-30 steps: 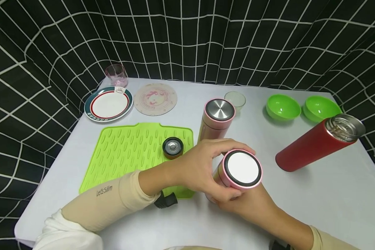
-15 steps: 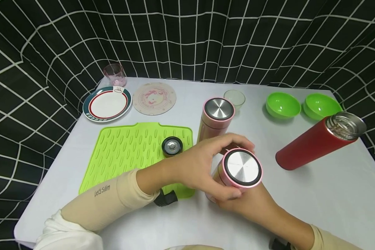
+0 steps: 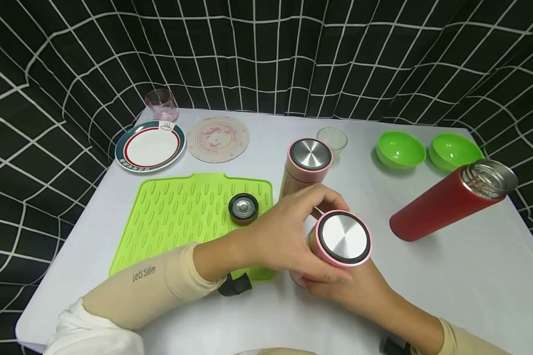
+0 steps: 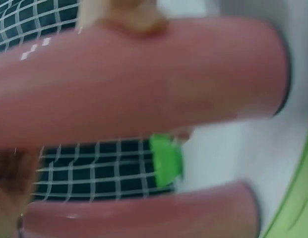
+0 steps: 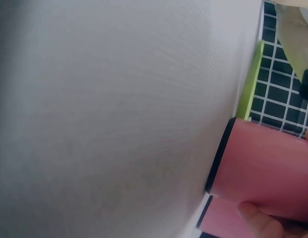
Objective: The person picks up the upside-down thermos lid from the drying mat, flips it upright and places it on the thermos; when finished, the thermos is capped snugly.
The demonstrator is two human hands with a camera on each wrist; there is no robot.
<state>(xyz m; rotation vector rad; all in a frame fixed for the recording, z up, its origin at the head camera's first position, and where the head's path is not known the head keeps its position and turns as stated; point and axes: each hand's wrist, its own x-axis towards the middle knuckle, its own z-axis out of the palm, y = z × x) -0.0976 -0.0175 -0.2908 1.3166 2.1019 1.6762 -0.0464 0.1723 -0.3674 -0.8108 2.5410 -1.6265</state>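
A pink flask (image 3: 344, 240) is held just above the table, its steel end turned toward me. My left hand (image 3: 299, 236) wraps round its body from the left, fingers over the top and thumb below. My right hand (image 3: 355, 291) grips the flask from beneath, mostly hidden behind it. In the left wrist view the pink flask (image 4: 144, 84) fills the frame, blurred. The right wrist view shows the pink flask (image 5: 263, 168) with a fingertip (image 5: 258, 220) on it. A second pink flask (image 3: 310, 157) stands upright just behind.
A red flask (image 3: 439, 204) leans open-mouthed at the right. A dark stopper (image 3: 244, 208) lies on the green mat (image 3: 182, 217). Along the back stand a plate (image 3: 150, 146), a round coaster (image 3: 217, 139), a pink glass (image 3: 161, 104), a clear cup (image 3: 332, 138) and two green bowls (image 3: 400, 149).
My left hand's fingers have shifted round the pink flask's body. The white glare on its steel end is gone. The flask has stayed in nearly the same place.
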